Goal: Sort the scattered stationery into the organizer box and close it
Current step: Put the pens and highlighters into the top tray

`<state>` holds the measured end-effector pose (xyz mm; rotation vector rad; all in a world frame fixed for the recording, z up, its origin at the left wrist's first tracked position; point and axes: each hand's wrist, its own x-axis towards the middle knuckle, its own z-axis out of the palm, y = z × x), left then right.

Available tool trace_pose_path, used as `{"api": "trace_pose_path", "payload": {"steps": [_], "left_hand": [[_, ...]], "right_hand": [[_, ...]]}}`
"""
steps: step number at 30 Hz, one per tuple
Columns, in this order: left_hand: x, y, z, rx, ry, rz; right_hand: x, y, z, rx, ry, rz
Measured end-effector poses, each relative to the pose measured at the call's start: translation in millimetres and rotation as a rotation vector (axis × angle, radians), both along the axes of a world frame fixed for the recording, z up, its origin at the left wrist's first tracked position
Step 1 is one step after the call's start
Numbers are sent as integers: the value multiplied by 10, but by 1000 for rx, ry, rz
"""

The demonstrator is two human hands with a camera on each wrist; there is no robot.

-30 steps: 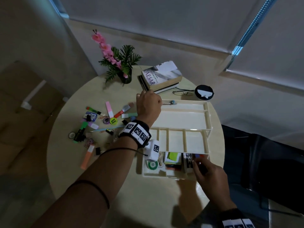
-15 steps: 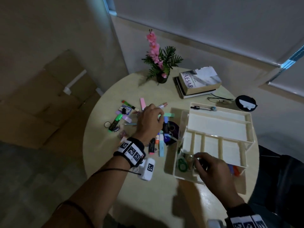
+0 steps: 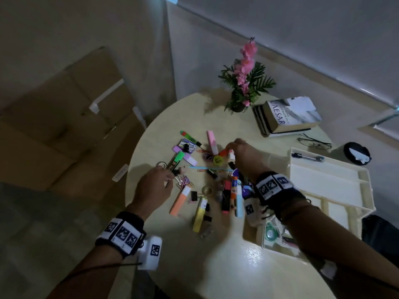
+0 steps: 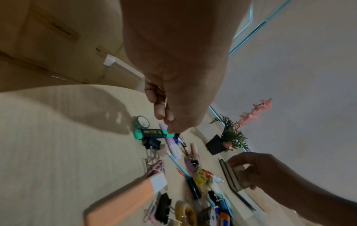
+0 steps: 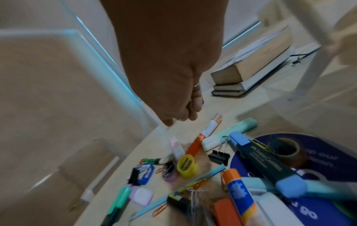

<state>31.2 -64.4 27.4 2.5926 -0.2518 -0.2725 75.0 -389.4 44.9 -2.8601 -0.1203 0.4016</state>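
Observation:
Stationery lies scattered on the round table. My left hand is at the pile's left edge. Its thumb tip touches the green highlighter beside a tape ring. Its bent fingers stay close behind the thumb, and a grip is not clear. My right hand hovers with curled fingers just above the orange-and-white marker, holding nothing. The white tiered organizer box stands open at the right, with a pen in its top tray.
Stacked books, a potted pink flower, glasses and a black round object sit at the table's far side. An orange highlighter, a yellow sharpener, binder clips and paper clips crowd the middle. Cardboard boxes lie on the floor at left.
The head view swung left. My right hand left the box's lower tray and came over the pile. My left hand moved from the pile's middle to the green highlighter.

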Motion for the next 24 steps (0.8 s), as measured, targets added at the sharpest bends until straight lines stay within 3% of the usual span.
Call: {"api": "trace_pose_path", "payload": {"steps": [5,14,20,24], "left_hand": [[-94,130,-146,-36,34,8],[-26,191,-392,-79,61,-3],[331,-72,-278,-54,11,-66],[585,-351,-360,47,-13,-177]], "right_hand": [[377,-77,-258,-87,21,-47],[420,-297,-561,-184,74,-44],[389,-263,-564,-316,34,-33],[227,-214,-457,-260,-133,-104]]}}
